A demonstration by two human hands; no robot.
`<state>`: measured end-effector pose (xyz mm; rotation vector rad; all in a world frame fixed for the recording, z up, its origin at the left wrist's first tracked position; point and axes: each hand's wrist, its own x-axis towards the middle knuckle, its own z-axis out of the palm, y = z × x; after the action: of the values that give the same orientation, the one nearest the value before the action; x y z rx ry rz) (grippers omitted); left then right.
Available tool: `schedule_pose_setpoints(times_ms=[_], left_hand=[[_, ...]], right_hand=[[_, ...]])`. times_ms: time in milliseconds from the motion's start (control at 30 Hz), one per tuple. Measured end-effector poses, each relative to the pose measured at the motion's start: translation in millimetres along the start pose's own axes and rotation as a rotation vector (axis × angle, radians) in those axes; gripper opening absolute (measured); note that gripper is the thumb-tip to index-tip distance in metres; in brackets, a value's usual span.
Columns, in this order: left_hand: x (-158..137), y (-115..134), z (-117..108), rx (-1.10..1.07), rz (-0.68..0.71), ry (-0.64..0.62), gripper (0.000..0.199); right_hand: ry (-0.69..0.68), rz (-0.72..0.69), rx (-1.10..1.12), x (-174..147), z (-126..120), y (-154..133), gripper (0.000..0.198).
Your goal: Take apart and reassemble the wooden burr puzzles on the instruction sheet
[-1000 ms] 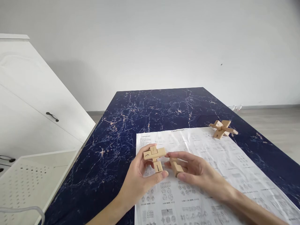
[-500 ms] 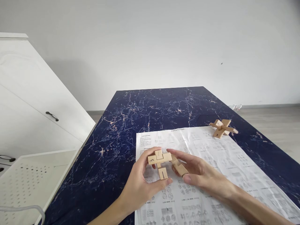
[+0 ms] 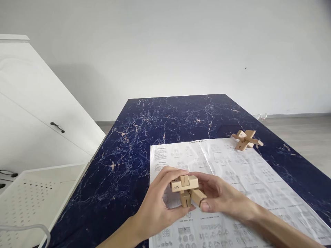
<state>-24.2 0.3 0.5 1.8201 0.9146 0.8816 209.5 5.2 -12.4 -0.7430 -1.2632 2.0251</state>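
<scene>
Interlocked wooden puzzle pieces (image 3: 190,183) marked with a 3 and 1s are gripped by my left hand (image 3: 157,203), its fingers over the top and thumb below. A separate notched wooden piece (image 3: 198,196) is pinched between thumb and fingers of my right hand (image 3: 219,194). Its far end lies against the right side of the joined pieces; whether it sits in a notch is hidden. Both hands hover over a large printed instruction sheet (image 3: 214,162) covered with small diagrams.
An assembled wooden cross-shaped puzzle (image 3: 247,140) rests at the sheet's upper right corner. The dark blue marble-patterned table (image 3: 170,117) stretches toward a pale wall. On the left stand a white cabinet (image 3: 38,103) and a perforated white panel (image 3: 36,196) with a cable.
Both hands have come slightly lower. The joined pieces moved right and down with my left hand, and the loose piece now meets them where a gap showed before.
</scene>
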Motion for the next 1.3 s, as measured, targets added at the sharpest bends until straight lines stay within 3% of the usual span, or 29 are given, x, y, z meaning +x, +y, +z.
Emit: schedule_pose_setpoints(times_ms=[333,867,1300], left_hand=[[0,0,0,0.068,0.035,-0.023,0.063],[-2,-1,0,0.13,0.011,-0.043,0.065],[0,1,0,0.139,0.0,-0.055,0.064]], right_hand=[[0.086,-0.032,-0.011,-1,0,9,0.068],[0.074,-0.035,-0.152,-3,5,-2,0.06],[0.062,-0.003,-0.129,-4,4,-5,0.055]])
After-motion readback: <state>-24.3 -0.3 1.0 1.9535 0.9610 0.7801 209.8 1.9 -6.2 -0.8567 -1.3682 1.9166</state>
